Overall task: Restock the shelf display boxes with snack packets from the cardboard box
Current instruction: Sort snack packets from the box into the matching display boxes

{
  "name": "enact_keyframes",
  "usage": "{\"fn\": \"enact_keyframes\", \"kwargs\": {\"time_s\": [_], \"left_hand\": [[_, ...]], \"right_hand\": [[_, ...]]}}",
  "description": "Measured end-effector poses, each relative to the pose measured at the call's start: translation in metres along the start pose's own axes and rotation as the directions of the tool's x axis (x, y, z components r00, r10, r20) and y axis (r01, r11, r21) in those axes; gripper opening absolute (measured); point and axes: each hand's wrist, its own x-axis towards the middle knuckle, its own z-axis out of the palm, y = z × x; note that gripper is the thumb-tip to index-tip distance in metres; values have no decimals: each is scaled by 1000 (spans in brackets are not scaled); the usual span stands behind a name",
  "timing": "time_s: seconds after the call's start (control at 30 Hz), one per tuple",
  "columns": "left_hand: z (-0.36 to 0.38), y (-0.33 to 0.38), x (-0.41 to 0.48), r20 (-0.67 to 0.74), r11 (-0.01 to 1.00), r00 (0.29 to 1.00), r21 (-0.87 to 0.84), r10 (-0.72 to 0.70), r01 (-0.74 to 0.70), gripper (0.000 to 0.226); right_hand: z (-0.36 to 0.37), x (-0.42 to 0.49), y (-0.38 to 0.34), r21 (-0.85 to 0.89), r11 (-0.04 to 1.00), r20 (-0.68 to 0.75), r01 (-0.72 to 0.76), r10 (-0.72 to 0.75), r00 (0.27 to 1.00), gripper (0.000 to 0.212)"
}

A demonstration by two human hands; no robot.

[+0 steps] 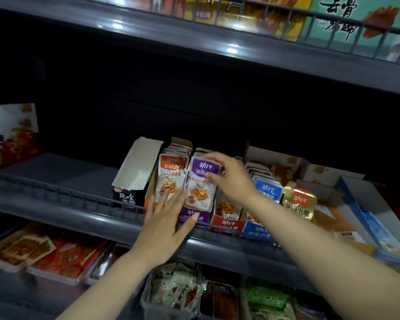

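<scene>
Sliding in a purple packet
My right hand [231, 179] pinches the purple packet [200, 192] atop the purple display box [194, 217]; my left hand [166, 227], fingers apart, should hold the box steady.

R hand [231, 179] pinches the top of a purple packet [200, 190] standing at the front of the purple box [193, 215] on the middle shelf [67, 172]. L hand [169, 225] is flat w/ fingers spread, in front of that box and the orange packets [169, 179] just left of it; contact unclear. Further left is an empty black-and-white box [134, 174], tilted; to the right, a red box [228, 224], a blue box [256, 229] and a gold packet [298, 202], w/ trays [56, 257] of snacks on the shelf below.
</scene>
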Motion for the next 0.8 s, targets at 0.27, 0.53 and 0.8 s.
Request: {"fn": "enact_keyframes", "kwargs": {"time_s": [0.27, 0.53, 0.8], "left_hand": [[13, -4, 3, -14, 990, 999, 139, 35, -32, 85], [20, 14, -37, -318, 967, 936, -148, 154, -209, 43], [93, 30, -136, 187, 953, 952, -233, 241, -195, 26]], "right_hand": [[26, -16, 12, -438, 899, 51, 7, 17, 999, 64], [14, -71, 2, -141, 990, -76, 15, -26, 997, 62], [33, -259, 27, -14, 997, -42, -70, 70, 997, 34]]}}
